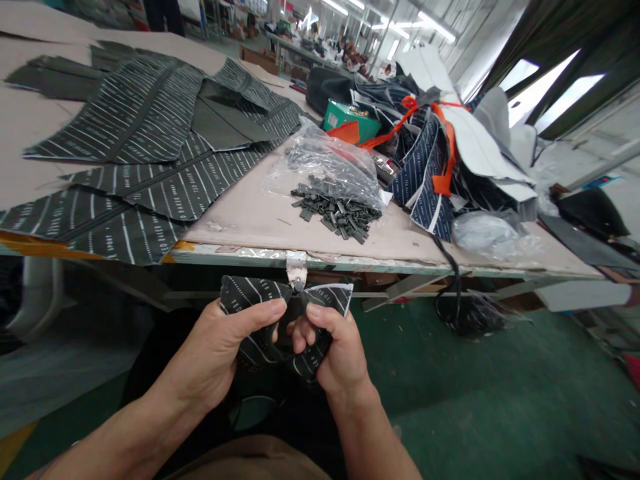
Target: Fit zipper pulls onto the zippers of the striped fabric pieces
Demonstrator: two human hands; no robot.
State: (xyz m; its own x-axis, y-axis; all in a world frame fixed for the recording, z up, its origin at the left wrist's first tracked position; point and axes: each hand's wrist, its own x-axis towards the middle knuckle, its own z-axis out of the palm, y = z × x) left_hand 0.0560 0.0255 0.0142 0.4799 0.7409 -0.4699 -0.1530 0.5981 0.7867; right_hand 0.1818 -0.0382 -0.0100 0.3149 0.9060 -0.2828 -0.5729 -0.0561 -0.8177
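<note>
Below the table's front edge, my left hand pinches the left part of a dark printed fabric piece, thumb on top. My right hand grips the right part of the same fabric, thumb on top and fingers curled under. Between the thumbs, the fabric narrows at a small metal fixture fastened to the table edge. What sits on the fixture's tip is too small to make out. On the table beyond lies a pile of small dark zipper pulls, partly under a clear plastic bag.
Striped printed fabric panels with dark centre strips spread over the table's left side. At the right are a green box, bundled navy fabric tied with orange strips, and a plastic bag. A dark cord hangs off the edge.
</note>
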